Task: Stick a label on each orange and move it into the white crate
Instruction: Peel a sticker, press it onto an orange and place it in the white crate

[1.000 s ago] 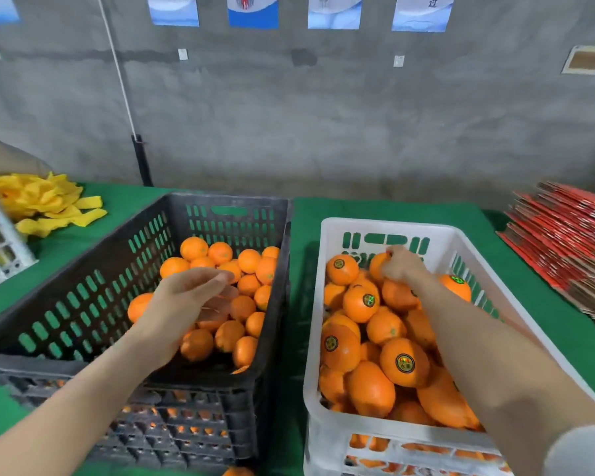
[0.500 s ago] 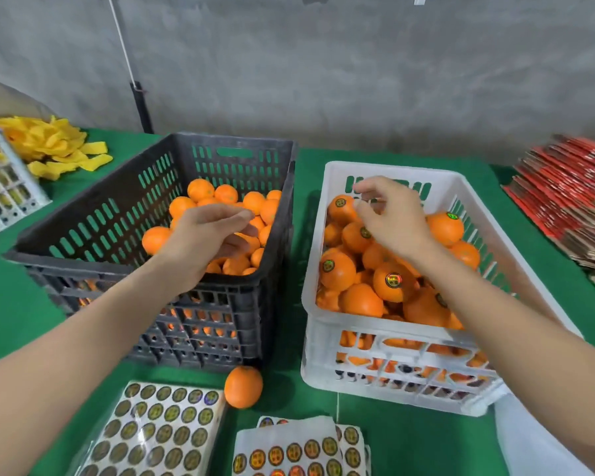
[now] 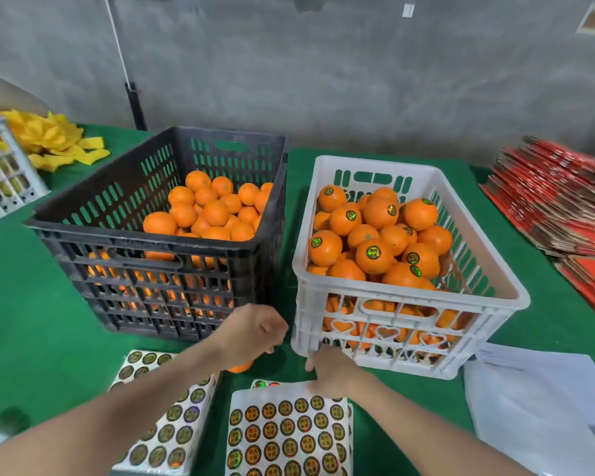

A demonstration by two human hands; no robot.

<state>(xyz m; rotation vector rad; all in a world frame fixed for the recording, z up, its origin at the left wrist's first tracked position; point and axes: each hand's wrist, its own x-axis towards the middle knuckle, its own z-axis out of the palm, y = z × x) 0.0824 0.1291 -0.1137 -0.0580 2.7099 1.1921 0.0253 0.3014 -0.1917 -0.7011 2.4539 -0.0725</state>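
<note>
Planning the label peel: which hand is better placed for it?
Right. The right hand is at the top edge of the middle sticker sheet, while the left hand sits over the loose orange by the black crate.

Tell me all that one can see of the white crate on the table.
The white crate looks like plastic: rectangular, open-topped, with slotted walls, a handle opening in each end wall and heart-shaped cutouts low on the near wall. It stands upright on the green table cover, just right of the black crate, with a narrow gap between. Oranges fill it nearly to the rim, many showing round labels. The right hand is at its near left bottom corner; contact is unclear.
</note>
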